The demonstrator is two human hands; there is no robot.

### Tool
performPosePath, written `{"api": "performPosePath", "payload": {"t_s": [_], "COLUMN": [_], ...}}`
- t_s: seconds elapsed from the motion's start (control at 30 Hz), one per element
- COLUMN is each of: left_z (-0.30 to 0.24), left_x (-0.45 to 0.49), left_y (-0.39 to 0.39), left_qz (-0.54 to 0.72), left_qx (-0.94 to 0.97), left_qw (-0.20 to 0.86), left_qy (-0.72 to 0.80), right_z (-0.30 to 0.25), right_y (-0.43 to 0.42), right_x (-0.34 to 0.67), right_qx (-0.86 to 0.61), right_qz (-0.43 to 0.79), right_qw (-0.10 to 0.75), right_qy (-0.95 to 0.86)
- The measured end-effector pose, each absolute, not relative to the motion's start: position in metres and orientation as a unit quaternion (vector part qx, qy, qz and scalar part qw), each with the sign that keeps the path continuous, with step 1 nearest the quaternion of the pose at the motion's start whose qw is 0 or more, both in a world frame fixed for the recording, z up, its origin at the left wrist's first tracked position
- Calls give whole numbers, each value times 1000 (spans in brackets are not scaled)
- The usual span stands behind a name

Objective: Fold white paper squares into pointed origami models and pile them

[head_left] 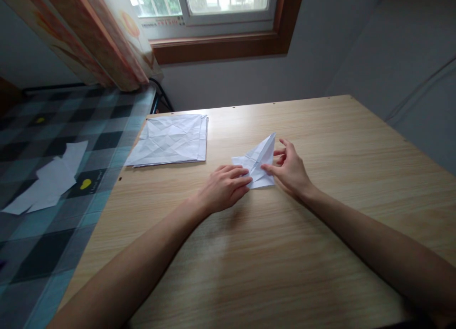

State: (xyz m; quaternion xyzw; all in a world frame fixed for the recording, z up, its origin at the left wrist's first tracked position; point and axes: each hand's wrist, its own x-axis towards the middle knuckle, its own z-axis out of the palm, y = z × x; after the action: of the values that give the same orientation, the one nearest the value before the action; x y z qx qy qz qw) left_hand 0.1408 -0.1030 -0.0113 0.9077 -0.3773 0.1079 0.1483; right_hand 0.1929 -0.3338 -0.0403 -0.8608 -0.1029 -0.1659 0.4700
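Note:
A folded white paper piece (259, 162) lies on the wooden table (320, 215) near its middle, one pointed flap raised. My left hand (223, 186) lies on the paper's left corner, fingers together and pressing it flat. My right hand (290, 170) pinches the paper's right side between thumb and fingers, lifting the flap.
A stack of creased white sheets (171, 140) rests at the table's far left. Left of the table is a bed with a checked cover (42, 186) holding loose paper pieces (50, 177). A curtain (107, 44) and window (213, 6) are behind.

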Motion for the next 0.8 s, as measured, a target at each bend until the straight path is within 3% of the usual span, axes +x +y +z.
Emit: {"api": "performPosePath", "payload": {"t_s": [0.27, 0.57, 0.8], "left_z": [-5, -1, -8], "left_x": [138, 136, 139], "left_y": [-108, -109, -108], "left_qz": [83, 52, 135], "left_qx": [901, 888, 891], "left_qw": [120, 135, 201], "left_qy": [-408, -437, -384], "right_z": [-20, -16, -19], "right_y": [-330, -333, -336], "right_x": [194, 198, 195], "right_qx": [-870, -902, -897], "right_qz": [-98, -95, -124], "right_qw": [469, 387, 348], "right_qy": [-115, -167, -242]}}
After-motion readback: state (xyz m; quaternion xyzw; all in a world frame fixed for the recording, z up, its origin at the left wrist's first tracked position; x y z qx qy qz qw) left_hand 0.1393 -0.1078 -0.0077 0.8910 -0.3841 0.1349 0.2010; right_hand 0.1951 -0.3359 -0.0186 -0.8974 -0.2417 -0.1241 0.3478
